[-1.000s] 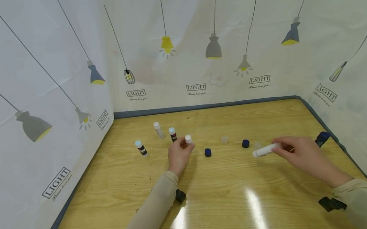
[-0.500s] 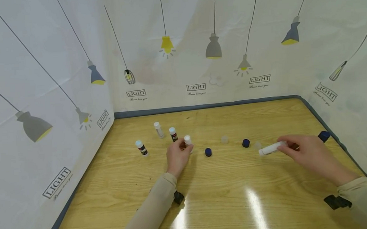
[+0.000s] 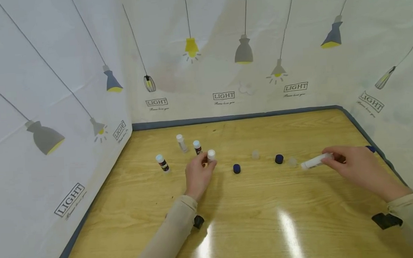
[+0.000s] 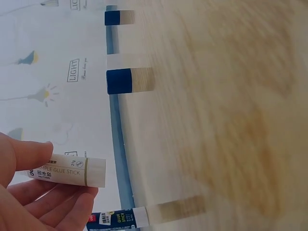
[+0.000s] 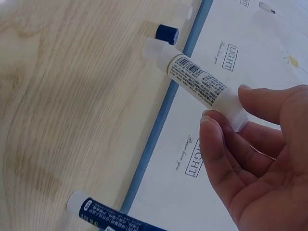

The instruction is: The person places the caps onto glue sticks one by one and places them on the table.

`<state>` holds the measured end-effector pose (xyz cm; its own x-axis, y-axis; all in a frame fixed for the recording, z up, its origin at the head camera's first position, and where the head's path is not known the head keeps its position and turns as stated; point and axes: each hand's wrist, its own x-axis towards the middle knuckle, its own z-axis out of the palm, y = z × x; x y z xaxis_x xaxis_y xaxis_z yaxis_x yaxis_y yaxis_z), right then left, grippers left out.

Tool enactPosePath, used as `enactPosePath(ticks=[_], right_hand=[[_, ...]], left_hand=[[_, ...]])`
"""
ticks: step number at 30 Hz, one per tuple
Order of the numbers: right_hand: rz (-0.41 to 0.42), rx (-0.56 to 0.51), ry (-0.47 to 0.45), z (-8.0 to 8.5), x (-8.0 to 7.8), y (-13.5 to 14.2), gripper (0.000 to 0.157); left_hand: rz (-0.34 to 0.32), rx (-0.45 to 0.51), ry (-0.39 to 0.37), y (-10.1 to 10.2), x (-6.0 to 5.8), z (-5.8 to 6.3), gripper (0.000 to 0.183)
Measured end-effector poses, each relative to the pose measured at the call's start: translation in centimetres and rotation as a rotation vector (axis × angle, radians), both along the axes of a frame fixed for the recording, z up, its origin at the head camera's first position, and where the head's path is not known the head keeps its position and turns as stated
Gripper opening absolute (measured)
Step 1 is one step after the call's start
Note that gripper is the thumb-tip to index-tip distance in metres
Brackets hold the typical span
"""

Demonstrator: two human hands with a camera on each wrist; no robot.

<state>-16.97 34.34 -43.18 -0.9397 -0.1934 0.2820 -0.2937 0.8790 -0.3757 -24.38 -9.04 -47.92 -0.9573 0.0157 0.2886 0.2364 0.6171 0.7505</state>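
My left hand (image 3: 199, 177) grips an upright white glue stick (image 3: 211, 155) between thumb and fingers; in the left wrist view that glue stick (image 4: 67, 171) appears slightly off the table. My right hand (image 3: 360, 168) pinches a second white glue stick (image 3: 313, 162) by one end and holds it tilted, the other end pointing left. The right wrist view shows a barcode on this glue stick (image 5: 199, 82). Beneath its far end lie a translucent cap (image 3: 292, 162) and a dark blue cap (image 3: 279, 159). A blue glue stick (image 5: 110, 214) stands near my right hand, mostly hidden in the head view.
A dark blue cap (image 3: 236, 168) and a translucent cap (image 3: 255, 154) lie mid-table. On the left stand two dark-labelled glue sticks, one front (image 3: 162, 163) and one partly behind my left hand (image 3: 197, 146), plus a white glue stick (image 3: 181, 143). Lamp-printed cloth walls (image 3: 184, 99) border the wooden table (image 3: 251, 211).
My right hand has drawn rightward with its white glue stick, away from the caps. The left hand keeps its grip and has barely shifted, its stick a little higher. The head view has tilted slightly.
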Motion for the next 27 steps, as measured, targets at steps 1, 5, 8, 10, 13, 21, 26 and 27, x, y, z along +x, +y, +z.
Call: enactPosePath(ticks=[1, 5, 8, 10, 13, 21, 26, 27], right_hand=[[-0.007, 0.007, -0.004, -0.1, -0.1, 0.3, 0.031], [-0.028, 0.033, -0.031, -0.4, -0.5, 1.3, 0.032], [-0.031, 0.044, -0.037, -0.6, -0.7, 1.9, 0.033], [-0.033, 0.056, -0.035, -0.7, -0.8, 2.3, 0.031], [-0.043, 0.072, -0.038, -0.8, -1.0, 2.7, 0.031], [-0.071, 0.135, -0.087, -0.6, -1.5, 3.5, 0.038], [-0.074, 0.147, -0.102, -0.4, -2.0, 3.9, 0.038], [-0.075, 0.148, -0.107, -0.4, -2.1, 4.0, 0.038]], left_hand=[[-0.003, -0.009, 0.008, 0.0, 0.0, 0.0, 0.027], [-0.015, -0.03, 0.034, -0.2, 0.1, 0.1, 0.026], [-0.021, -0.035, 0.041, -0.3, 0.3, 0.1, 0.026], [-0.024, -0.039, 0.046, -0.4, 0.4, 0.1, 0.026], [-0.027, -0.053, 0.05, -0.4, 0.8, 0.2, 0.026], [-0.037, -0.073, 0.113, -0.6, 1.5, 0.4, 0.027], [-0.039, -0.087, 0.142, -0.9, 1.9, 0.5, 0.028], [-0.036, -0.09, 0.144, -1.0, 2.0, 0.5, 0.028]])
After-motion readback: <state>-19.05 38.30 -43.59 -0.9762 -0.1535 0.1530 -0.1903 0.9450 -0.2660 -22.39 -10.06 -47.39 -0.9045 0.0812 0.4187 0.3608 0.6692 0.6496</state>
